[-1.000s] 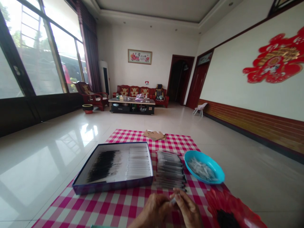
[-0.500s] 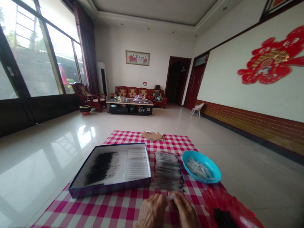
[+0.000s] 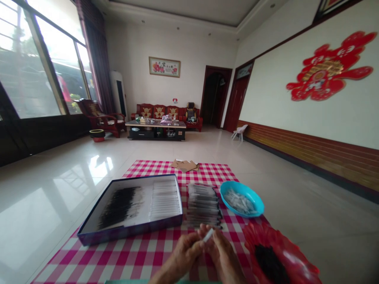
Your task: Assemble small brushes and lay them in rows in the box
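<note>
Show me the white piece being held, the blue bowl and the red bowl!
White piece (image 3: 208, 235): head view, visible middle.
Blue bowl (image 3: 254, 194): head view, inner wall.
Red bowl (image 3: 292, 248): head view, inner wall.

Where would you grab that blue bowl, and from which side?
Probably by the right rim of the blue bowl, coming from the right: its wall rises above the small pale pieces, while slim rods lie close on the left.

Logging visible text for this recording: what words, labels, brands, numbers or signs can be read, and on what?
"家": framed picture; its smaller characters are too small to read.
Red wall decoration: apparently character-shaped, too stylised to read surely.
Box, white piece: no readable text.
</note>
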Demonstrator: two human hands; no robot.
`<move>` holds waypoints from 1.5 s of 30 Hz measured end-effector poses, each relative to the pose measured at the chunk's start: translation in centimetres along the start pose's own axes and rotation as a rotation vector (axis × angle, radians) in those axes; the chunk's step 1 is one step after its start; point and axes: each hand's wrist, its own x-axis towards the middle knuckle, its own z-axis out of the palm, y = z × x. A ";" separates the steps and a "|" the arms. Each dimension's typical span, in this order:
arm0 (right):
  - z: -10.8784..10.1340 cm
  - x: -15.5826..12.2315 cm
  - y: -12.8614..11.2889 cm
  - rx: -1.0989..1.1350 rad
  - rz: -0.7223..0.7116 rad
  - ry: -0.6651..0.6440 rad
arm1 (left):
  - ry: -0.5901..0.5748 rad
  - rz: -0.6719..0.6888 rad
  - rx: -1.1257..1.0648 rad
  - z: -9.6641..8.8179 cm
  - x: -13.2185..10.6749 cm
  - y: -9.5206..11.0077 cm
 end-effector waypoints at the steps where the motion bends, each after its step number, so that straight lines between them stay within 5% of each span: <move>1: 0.3 0.0 0.1 0.054 0.014 0.015 | 0.079 0.083 0.120 0.2 0.0 0.0; 5: 1.2 -0.2 0.4 0.013 0.002 0.095 | 0.229 0.191 0.395 0.9 -0.3 -0.4; 11: 1.4 -0.2 0.4 -0.137 -0.089 0.227 | 0.238 0.224 0.337 1.8 -0.8 0.5; 14: 2.1 -0.8 -0.8 -0.113 -0.080 0.213 | 0.114 0.037 0.003 1.7 -1.0 1.8; 18: 3.9 -2.2 -2.5 0.039 -0.072 0.055 | -0.187 -0.307 -0.538 0.9 -1.8 3.6; 22: 4.9 -3.0 -3.3 0.082 -0.049 -0.067 | -0.346 -0.458 -0.743 0.4 -2.8 4.6; 27: 4.9 -2.3 -3.0 0.026 -0.018 0.051 | -0.056 -0.083 -0.317 0.7 -2.0 4.1; 32: 5.5 -1.4 -1.4 -0.008 -0.035 0.202 | 0.236 0.116 0.273 1.0 -1.4 3.1; 35: 6.0 -1.5 -0.8 -0.059 -0.083 0.281 | 0.309 0.230 0.462 1.3 -1.9 3.4; 38: 6.3 -1.6 -1.3 -0.101 -0.093 0.297 | 0.292 0.226 0.397 1.5 -2.4 4.3; 45: 6.0 -0.3 -6.5 0.177 -0.232 0.236 | 0.006 -0.267 -0.366 0.6 -3.0 3.9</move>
